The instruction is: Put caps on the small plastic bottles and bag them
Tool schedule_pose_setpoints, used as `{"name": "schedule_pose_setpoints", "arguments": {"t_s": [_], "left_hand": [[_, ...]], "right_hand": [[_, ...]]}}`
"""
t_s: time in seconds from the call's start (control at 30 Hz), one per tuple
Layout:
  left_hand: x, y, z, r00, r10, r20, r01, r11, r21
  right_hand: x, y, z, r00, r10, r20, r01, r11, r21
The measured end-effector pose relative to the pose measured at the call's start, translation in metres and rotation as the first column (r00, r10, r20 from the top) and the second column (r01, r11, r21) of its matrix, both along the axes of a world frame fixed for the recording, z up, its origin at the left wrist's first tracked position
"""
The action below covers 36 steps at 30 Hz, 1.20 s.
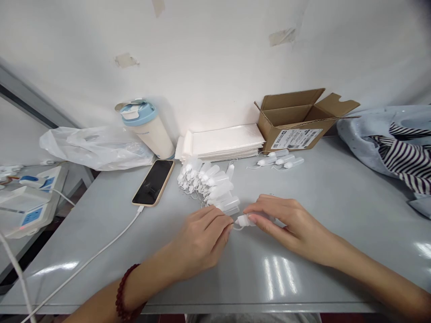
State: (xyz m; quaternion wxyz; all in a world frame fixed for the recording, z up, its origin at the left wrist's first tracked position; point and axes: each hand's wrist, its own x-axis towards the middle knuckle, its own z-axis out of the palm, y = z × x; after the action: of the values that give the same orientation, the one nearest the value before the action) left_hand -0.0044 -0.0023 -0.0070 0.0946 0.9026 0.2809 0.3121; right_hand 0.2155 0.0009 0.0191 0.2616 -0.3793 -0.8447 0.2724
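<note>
My right hand (289, 224) is closed around a small translucent squeeze bottle (243, 220) with a white nozzle top. It lies nearly level just above the grey table, its tip pointing left. The fingers of my left hand (205, 235) pinch right at that tip. What they grip is too small to make out; a thin white strap loops below the nozzle. Just beyond my left hand lies a heap of similar little bottles (215, 186), their straps and tips mostly to the left. Several more bottles (281, 158) lie apart, in front of the cardboard box.
An open cardboard box (296, 130) and a stack of white packets (225, 139) stand by the wall. Left of them are a cream tumbler (151, 134), a plastic bag (94, 148) and a phone (153, 184) on a charging cable (101, 249). Cloth (370, 134) lies at right.
</note>
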Motion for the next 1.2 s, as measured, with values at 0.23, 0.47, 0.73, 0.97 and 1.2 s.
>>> {"name": "schedule_pose_setpoints", "arguments": {"t_s": [0.23, 0.47, 0.73, 0.97, 1.2], "left_hand": [[0.0010, 0.0006, -0.0021, 1.000, 0.001, 0.001, -0.001, 1.000, 0.005], [0.0021, 0.0000, -0.0020, 1.000, -0.020, 0.001, 0.020, 0.999, 0.031], [-0.0011, 0.0010, 0.0021, 1.000, 0.023, 0.007, -0.023, 1.000, -0.001], [-0.0040, 0.0038, 0.0066, 0.999, 0.024, 0.028, -0.024, 1.000, 0.002], [-0.0028, 0.0031, 0.0040, 1.000, 0.002, 0.028, -0.003, 1.000, 0.031]], "right_hand": [[-0.0024, -0.0002, -0.0041, 1.000, 0.009, -0.007, -0.009, 1.000, 0.004], [-0.0030, -0.0013, -0.0072, 1.000, 0.027, 0.000, -0.027, 0.999, -0.023], [-0.0021, -0.0015, 0.0000, 0.998, -0.016, -0.054, 0.012, 0.998, -0.059], [-0.0001, -0.0018, 0.0006, 0.996, -0.058, -0.073, 0.049, 0.992, -0.116], [-0.0045, -0.0025, -0.0039, 0.993, -0.056, -0.108, 0.039, 0.987, -0.155]]}}
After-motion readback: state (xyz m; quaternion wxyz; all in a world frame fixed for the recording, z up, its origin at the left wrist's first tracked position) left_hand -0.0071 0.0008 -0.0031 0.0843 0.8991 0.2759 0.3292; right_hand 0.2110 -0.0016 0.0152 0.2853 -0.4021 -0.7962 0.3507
